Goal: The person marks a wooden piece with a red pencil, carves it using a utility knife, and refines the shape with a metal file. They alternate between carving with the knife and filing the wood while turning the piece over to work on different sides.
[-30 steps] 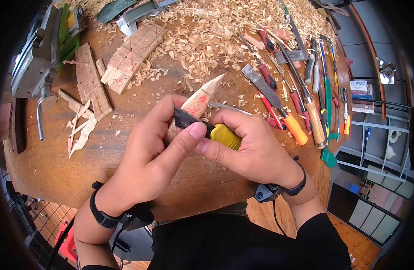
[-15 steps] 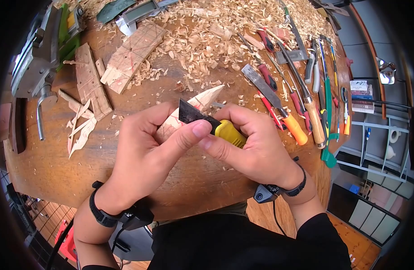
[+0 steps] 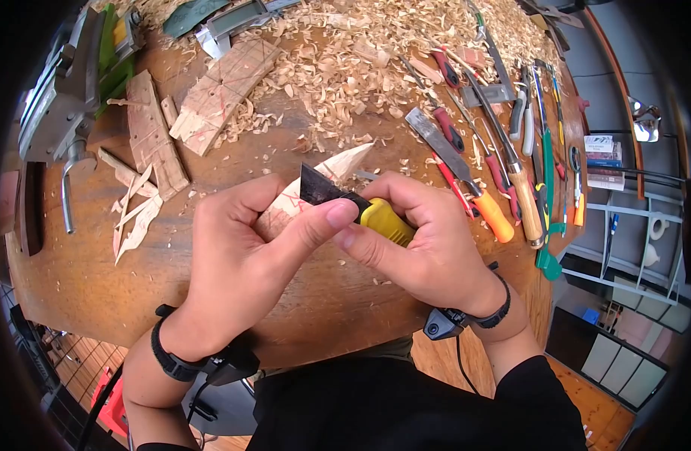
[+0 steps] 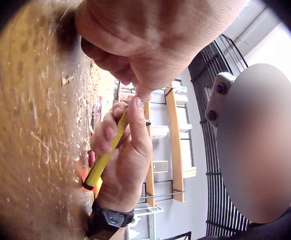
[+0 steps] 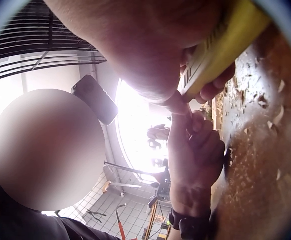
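Note:
In the head view the left hand grips a pale, pointed piece of wood with red marks, its tip to the upper right. The right hand holds a knife by its yellow handle. Its dark, wide blade lies over the wood, and the left thumb presses by the blade's back, touching the right thumb. The left wrist view shows the yellow handle running along the right palm. In the right wrist view the handle fills the top; the wood is hidden there.
Wood shavings cover the table's far part. Chisels, files and pliers lie at the right, among them an orange-handled chisel. Two marked boards and thin offcuts lie at the left, near a metal vise.
The piece of wood has tilted lower and toward the right, its tip dropping. The left hand has turned slightly with it, and the knife has shifted a little to the right.

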`<state>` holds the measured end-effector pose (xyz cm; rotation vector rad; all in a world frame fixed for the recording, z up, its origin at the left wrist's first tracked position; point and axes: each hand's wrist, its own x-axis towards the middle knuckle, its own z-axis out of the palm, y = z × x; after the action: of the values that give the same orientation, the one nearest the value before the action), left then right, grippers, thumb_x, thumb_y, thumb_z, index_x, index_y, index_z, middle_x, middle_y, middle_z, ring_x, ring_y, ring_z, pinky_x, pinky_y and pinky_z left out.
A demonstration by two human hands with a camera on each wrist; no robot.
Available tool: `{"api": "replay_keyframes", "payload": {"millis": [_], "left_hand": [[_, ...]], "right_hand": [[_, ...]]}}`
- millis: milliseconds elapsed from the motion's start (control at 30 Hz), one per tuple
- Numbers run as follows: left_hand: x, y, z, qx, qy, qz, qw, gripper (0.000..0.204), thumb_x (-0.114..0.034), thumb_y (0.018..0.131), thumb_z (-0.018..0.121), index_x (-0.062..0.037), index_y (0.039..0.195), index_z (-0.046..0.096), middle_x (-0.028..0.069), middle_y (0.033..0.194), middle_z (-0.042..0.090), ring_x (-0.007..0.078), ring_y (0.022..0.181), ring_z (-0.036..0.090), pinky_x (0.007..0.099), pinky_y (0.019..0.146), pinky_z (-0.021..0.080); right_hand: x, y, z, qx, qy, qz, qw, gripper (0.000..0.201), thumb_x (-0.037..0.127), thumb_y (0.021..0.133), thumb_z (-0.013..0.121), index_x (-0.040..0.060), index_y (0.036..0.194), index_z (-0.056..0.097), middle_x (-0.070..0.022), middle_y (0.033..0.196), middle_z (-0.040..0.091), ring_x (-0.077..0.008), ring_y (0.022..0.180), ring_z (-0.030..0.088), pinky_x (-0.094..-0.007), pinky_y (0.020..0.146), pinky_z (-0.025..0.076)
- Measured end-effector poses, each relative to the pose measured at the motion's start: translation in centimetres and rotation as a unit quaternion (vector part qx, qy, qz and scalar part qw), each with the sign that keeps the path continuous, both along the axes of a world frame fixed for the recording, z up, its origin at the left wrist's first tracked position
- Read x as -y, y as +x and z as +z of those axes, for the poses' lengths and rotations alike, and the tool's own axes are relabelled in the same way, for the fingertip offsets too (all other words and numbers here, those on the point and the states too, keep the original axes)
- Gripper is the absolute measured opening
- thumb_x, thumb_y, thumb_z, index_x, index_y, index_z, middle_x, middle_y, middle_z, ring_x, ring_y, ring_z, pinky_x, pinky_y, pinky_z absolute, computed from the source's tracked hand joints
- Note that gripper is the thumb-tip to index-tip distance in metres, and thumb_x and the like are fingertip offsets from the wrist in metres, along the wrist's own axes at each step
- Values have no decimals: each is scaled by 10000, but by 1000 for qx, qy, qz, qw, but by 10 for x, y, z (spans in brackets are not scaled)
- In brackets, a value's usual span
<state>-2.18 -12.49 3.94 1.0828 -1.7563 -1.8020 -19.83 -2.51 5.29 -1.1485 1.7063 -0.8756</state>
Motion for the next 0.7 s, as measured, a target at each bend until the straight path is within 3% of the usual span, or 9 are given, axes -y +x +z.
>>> {"api": "replay_keyframes", "payload": {"millis": [433,700], "left_hand": [[-3,-2,-1,-1,6,28,1000,267,-203,875,848,-1,763,715,-85,630,557,-13,604,415,212,484,291],[1,-1,-3,16,10,2,1000,293,-238,909,818,-6,774,698,-83,637,553,-8,607,413,214,492,298]], "right_hand": [[0,0,-1,-16,-11,1,1000,408,373,881,805,0,968,667,-148,756,682,-240,651,679,-344,595,513],[1,1,1,-2,-6,-21,1000,399,367,885,812,2,952,666,-111,721,651,-143,639,614,-306,588,485]]}}
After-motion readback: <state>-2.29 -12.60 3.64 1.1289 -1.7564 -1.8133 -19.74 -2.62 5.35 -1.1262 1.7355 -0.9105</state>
